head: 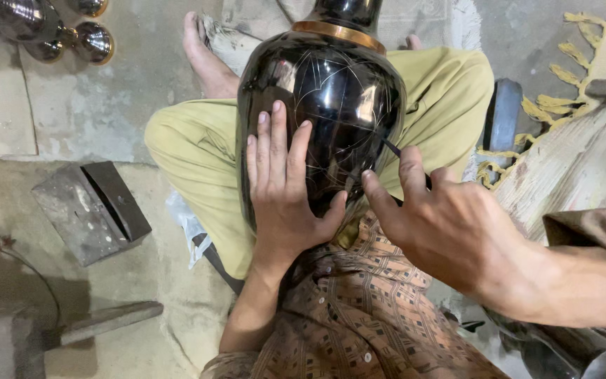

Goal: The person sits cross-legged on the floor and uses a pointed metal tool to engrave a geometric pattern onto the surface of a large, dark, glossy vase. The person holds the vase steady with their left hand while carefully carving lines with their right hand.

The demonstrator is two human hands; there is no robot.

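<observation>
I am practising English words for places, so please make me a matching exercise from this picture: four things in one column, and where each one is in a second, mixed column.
Things:
1. left hand
2. right hand
3. black vase
4. grey metal block

Places:
A. lying on the floor at the left
B. resting on the lap
C. flat against the vase's side
D. holding a thin dark tool to the vase

Pairs: 1-C, 2-D, 3-B, 4-A
</observation>
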